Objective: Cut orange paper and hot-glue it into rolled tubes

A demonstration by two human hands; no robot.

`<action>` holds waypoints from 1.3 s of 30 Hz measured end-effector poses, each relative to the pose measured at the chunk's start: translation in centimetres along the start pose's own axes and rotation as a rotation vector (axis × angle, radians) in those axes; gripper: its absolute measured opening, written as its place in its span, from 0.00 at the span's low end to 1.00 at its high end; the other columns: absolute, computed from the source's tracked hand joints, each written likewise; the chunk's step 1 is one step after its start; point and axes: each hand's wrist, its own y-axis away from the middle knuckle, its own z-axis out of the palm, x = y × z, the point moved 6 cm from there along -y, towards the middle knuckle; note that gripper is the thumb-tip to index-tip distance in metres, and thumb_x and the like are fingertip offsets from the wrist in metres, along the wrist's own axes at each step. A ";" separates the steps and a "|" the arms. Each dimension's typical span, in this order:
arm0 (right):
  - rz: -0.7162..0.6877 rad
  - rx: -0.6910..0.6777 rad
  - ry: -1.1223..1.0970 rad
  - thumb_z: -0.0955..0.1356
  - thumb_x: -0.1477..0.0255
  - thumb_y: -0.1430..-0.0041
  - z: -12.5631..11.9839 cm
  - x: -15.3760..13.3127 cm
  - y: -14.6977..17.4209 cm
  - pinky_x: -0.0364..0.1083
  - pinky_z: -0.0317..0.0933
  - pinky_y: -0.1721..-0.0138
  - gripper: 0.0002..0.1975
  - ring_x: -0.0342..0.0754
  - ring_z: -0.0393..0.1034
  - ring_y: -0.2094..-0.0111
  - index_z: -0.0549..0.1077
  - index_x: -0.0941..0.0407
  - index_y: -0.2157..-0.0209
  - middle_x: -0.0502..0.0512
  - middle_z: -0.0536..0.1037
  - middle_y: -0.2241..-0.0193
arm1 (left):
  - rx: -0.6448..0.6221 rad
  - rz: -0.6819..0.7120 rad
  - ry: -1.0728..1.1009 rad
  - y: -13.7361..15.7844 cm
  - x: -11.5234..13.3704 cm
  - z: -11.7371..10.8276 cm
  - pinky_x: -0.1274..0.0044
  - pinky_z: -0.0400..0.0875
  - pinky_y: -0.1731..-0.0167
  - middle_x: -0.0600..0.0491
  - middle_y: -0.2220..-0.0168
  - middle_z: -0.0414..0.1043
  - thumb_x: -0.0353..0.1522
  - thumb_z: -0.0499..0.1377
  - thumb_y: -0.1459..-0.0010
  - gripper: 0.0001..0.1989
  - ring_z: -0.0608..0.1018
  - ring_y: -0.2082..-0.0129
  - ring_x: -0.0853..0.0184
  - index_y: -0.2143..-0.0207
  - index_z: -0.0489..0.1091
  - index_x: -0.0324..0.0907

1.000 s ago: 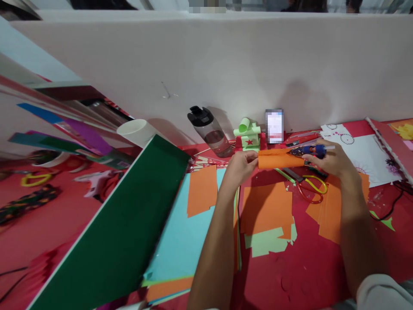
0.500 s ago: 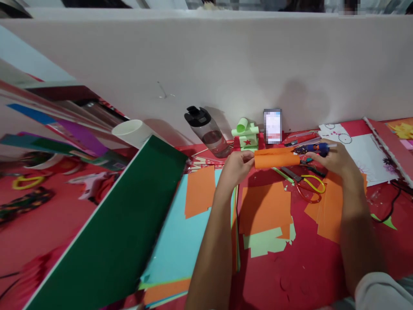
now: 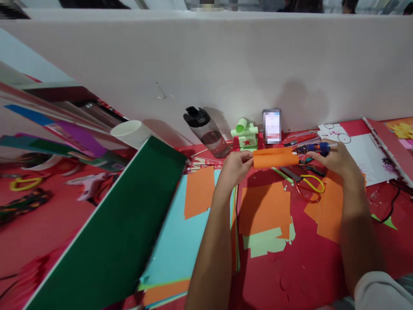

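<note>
My left hand [image 3: 238,168] pinches the left end of a rolled piece of orange paper [image 3: 275,158], held sideways above the table. My right hand [image 3: 335,160] grips a dark blue glue gun [image 3: 312,149], its pale tip pointing left at the roll's upper right edge. Whether the tip touches the paper is hard to tell. Below the roll lie scissors [image 3: 312,183] with yellow and red handles. Flat orange sheets [image 3: 266,206] rest over pale green scraps [image 3: 263,243] between my forearms. Behind the roll stands a light green paper model [image 3: 245,137] with a red star.
A water bottle [image 3: 208,133] and a phone [image 3: 272,125] lean near the white partition [image 3: 206,56]. On the left a green board [image 3: 109,224] slants beside blue sheets [image 3: 176,241]. A pink and white glue gun [image 3: 87,185] lies farther left. A black cord [image 3: 392,204] lies at right.
Very little differs. The glue gun's tip has shifted slightly right along the orange roll's edge. My left hand keeps its hold on the paper.
</note>
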 end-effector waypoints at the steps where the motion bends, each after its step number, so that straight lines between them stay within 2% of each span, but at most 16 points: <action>1: 0.001 0.005 0.005 0.72 0.51 0.41 0.0 0.0 0.0 0.53 0.67 0.66 0.16 0.58 0.77 0.66 0.77 0.49 0.66 0.56 0.82 0.70 | -0.001 0.001 0.001 0.0 0.0 0.0 0.78 0.66 0.70 0.51 0.72 0.79 0.39 0.62 0.45 0.13 0.78 0.70 0.64 0.68 0.80 0.37; 9: 0.050 0.044 0.023 0.72 0.51 0.42 -0.2 -0.4 -0.2 0.52 0.64 0.67 0.18 0.55 0.74 0.70 0.71 0.51 0.71 0.55 0.79 0.72 | 0.007 0.002 -0.046 0.1 0.2 0.2 0.79 0.62 0.72 0.54 0.74 0.75 0.36 0.60 0.45 0.11 0.75 0.72 0.67 0.72 0.77 0.37; 13: 0.054 0.048 0.016 0.72 0.51 0.42 -0.3 -0.3 -0.1 0.51 0.64 0.67 0.18 0.55 0.74 0.69 0.71 0.50 0.71 0.54 0.79 0.72 | 0.007 0.011 -0.048 0.1 0.4 0.2 0.79 0.63 0.71 0.54 0.74 0.75 0.36 0.59 0.45 0.11 0.75 0.71 0.67 0.72 0.77 0.38; 26: 0.029 -0.019 -0.031 0.74 0.54 0.43 1.0 -2.2 -0.5 0.52 0.65 0.67 0.16 0.55 0.75 0.67 0.73 0.50 0.70 0.53 0.80 0.71 | -0.041 0.001 -0.063 -0.1 0.1 2.0 0.79 0.68 0.69 0.53 0.73 0.78 0.35 0.59 0.45 0.10 0.77 0.69 0.64 0.69 0.79 0.39; 31: -0.010 -0.047 -0.066 0.73 0.51 0.42 1.5 -3.0 -0.4 0.51 0.66 0.66 0.17 0.54 0.76 0.67 0.73 0.50 0.68 0.53 0.81 0.69 | -0.062 0.003 -0.079 -0.2 0.2 2.6 0.78 0.70 0.68 0.51 0.70 0.80 0.35 0.60 0.45 0.10 0.78 0.68 0.64 0.68 0.79 0.39; 39: -0.018 -0.108 -0.114 0.73 0.51 0.42 2.0 -5.2 -0.5 0.49 0.62 0.68 0.20 0.51 0.72 0.70 0.68 0.50 0.72 0.51 0.78 0.73 | -0.068 0.004 -0.120 -0.4 -0.2 3.4 0.78 0.70 0.67 0.52 0.70 0.80 0.33 0.59 0.45 0.09 0.78 0.68 0.64 0.70 0.79 0.40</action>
